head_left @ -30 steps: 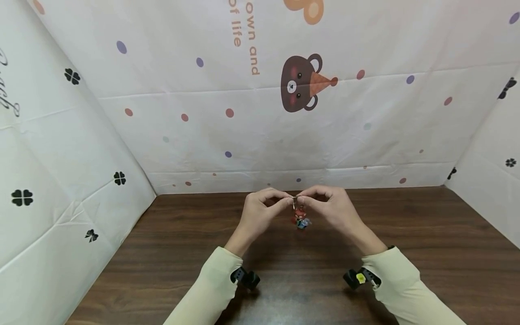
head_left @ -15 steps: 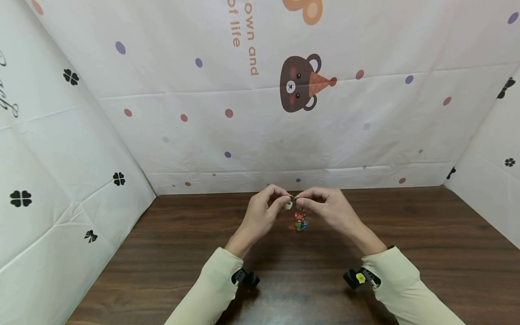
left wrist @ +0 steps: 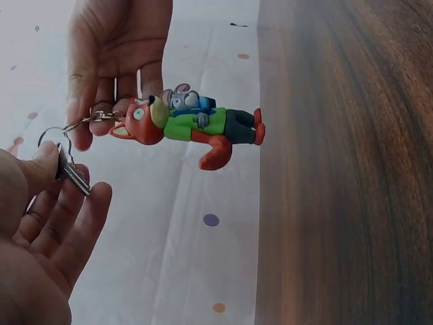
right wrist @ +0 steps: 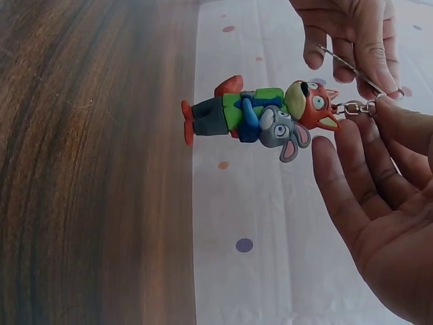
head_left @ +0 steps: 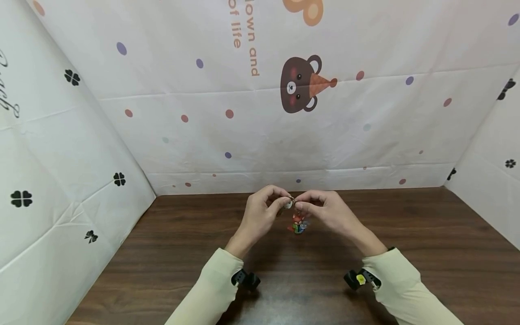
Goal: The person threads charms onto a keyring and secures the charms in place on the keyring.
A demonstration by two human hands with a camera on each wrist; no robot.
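Note:
Above the table, my left hand (head_left: 260, 211) pinches a silver key (left wrist: 74, 177) between thumb and fingers. The key sits on a thin metal split ring (left wrist: 51, 130). My right hand (head_left: 328, 211) pinches the ring where the short chain (right wrist: 355, 107) joins it; the thumb covers part of that joint. From the chain hangs a keychain figure (left wrist: 210, 125), an orange fox in a green shirt with a grey rabbit (right wrist: 274, 127) against its front. In the head view the figure dangles below the fingertips, clear of the tabletop. My hands are close together.
The dark wooden table (head_left: 170, 253) spreads beneath both hands. A white printed cloth (head_left: 195, 140) rises behind its far edge, and further cloth walls (head_left: 53, 180) stand at the sides. Each wrist wears a black camera (head_left: 252, 280).
The figure has shifted slightly left and lower and has turned a little. The key at my left fingertips has swung round. My right hand has edged left.

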